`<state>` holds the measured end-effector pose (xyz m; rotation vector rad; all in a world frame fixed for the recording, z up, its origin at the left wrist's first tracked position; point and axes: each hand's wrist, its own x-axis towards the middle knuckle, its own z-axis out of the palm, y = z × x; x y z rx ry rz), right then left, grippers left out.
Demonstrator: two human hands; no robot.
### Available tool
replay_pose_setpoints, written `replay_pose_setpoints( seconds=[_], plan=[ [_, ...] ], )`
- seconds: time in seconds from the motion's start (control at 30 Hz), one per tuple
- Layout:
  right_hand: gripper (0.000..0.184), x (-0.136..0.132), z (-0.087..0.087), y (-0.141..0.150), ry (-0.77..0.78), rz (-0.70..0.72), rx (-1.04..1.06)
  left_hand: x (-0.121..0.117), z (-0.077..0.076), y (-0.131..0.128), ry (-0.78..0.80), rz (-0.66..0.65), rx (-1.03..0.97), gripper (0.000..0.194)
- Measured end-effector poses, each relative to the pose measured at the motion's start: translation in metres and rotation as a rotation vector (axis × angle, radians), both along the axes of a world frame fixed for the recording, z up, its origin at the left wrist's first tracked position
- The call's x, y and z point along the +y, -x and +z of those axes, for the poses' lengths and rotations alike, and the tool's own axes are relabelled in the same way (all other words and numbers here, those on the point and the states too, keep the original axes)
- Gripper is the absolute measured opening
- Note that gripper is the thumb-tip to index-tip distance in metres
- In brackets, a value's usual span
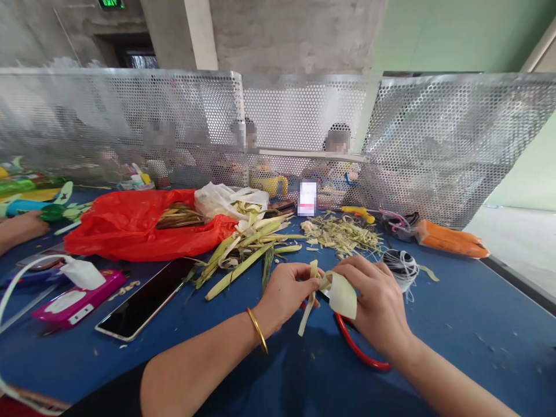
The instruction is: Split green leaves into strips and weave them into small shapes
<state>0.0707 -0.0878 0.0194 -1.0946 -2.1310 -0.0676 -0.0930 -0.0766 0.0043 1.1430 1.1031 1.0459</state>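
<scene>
Pinched between the thumb and fingers of my left hand [289, 292] is a narrow pale strip of husk [307, 315], its end hanging down. My right hand [376, 298], close beside it, has its fingers closed on a wider, curled pale-green husk piece [343, 295]. The two pieces meet between my fingertips; whether they are joined is hidden. A red looped handle [360, 353], apparently of scissors, shows below my right hand. Its other parts are mostly covered, and I cannot tell whether it touches that hand. Husk leaves [243, 263] lie beyond my left hand.
A phone [145, 298] and a magenta power strip [78, 298] lie left, near a red plastic bag [130, 231]. Husk scraps [343, 234], a white string spool [402, 269] and an orange packet [452, 238] sit ahead. Another person's hand [24, 229] is far left; perforated metal screens [452, 139] stand behind.
</scene>
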Motion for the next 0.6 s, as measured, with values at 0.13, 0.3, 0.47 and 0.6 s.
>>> replay_pose_setpoints(
  seconds=[0.13, 0.3, 0.47, 0.6],
  plan=[
    [0.009, 0.004, -0.008, 0.0, 0.032, -0.053, -0.134, -0.001, -0.003, 0.0, -0.047, -0.028, -0.001, 0.006],
    [0.022, 0.014, -0.015, 0.001, 0.364, -0.191, 0.075, -0.003, -0.002, -0.001, 0.031, -0.096, -0.095, 0.014],
    [0.025, 0.019, -0.02, 0.003, 0.516, -0.11, 0.311, -0.004, -0.002, -0.003, 0.098, -0.1, -0.148, 0.029],
    [0.027, 0.023, -0.028, 0.004, 0.704, -0.04, 0.462, -0.004, -0.004, -0.004, 0.072, -0.051, -0.065, 0.022]
  ],
)
